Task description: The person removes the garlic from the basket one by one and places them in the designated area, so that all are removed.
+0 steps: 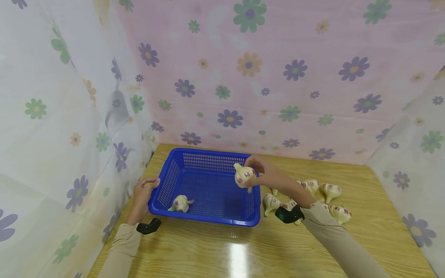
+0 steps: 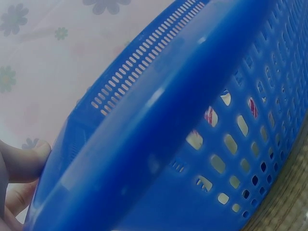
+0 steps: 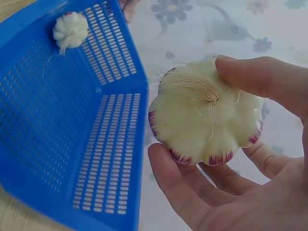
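Note:
A garlic bulb [image 1: 244, 175] with purple streaks is gripped between the thumb and fingers of my right hand [image 1: 265, 175], over the right end of a blue plastic basket [image 1: 205, 220]. In the right wrist view, the root tuft of the held garlic bulb [image 3: 204, 115] faces the camera. My left hand [image 1: 141, 193] pinches the left rim of the basket, thumb on top; the left wrist view shows the thumb [image 2: 29, 161] at the rim. Inside the basket, a second garlic bulb [image 1: 180, 203] lies in the near left corner.
Right of the basket, several garlic bulbs [image 1: 340, 213] lie in a group on the wooden table [image 1: 278, 247], partly hidden by my right forearm. Flowered sheets [image 1: 295, 96] hang behind the table and at both sides.

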The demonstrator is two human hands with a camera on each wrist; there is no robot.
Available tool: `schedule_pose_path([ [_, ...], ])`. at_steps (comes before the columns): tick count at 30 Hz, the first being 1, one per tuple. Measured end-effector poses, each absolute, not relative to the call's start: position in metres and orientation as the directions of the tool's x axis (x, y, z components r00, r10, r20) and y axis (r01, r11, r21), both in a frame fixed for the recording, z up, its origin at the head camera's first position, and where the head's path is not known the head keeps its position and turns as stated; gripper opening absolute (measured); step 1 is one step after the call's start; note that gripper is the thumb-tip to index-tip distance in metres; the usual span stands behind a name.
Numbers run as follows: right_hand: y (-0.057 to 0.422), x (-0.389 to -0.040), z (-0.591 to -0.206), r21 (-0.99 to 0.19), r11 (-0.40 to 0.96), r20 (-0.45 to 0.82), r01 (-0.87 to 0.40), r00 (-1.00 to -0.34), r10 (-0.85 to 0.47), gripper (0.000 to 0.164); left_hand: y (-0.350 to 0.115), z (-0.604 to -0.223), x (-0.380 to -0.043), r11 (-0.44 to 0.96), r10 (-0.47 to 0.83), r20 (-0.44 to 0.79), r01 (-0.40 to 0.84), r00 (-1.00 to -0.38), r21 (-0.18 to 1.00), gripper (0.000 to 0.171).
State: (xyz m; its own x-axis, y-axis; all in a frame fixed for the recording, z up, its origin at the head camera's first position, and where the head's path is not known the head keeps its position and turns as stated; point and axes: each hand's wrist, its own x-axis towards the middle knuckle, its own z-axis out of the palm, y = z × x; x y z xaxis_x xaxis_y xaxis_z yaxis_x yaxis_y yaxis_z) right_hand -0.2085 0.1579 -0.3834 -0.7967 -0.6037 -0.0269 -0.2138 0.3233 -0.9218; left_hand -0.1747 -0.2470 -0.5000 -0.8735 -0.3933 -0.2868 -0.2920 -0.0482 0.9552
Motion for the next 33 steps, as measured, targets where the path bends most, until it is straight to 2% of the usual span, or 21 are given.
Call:
schedule_pose_path([
  [9, 0.188, -0.198, -0.381, -0.908, 0.376, -0.05, -0.183, -0.846, -0.531, 0.046, -0.247, -0.5, -0.176, -0.059, -0.391, -0.302, -0.303, -0.87, 0.951, 0.029],
  [22, 0.22, -0.193, -0.378, -0.912, 0.361, -0.022, -0.194, -0.856, -0.516, 0.042, -0.246, -0.498, -0.173, -0.017, -0.409, -0.283, -0.302, -0.868, 0.953, 0.029],
  [33, 0.249, -0.187, -0.376, -0.902, 0.406, -0.069, -0.146, -0.88, -0.471, 0.043, -0.245, -0.499, -0.174, -0.033, -0.412, -0.278, -0.291, -0.868, 0.956, 0.028],
])
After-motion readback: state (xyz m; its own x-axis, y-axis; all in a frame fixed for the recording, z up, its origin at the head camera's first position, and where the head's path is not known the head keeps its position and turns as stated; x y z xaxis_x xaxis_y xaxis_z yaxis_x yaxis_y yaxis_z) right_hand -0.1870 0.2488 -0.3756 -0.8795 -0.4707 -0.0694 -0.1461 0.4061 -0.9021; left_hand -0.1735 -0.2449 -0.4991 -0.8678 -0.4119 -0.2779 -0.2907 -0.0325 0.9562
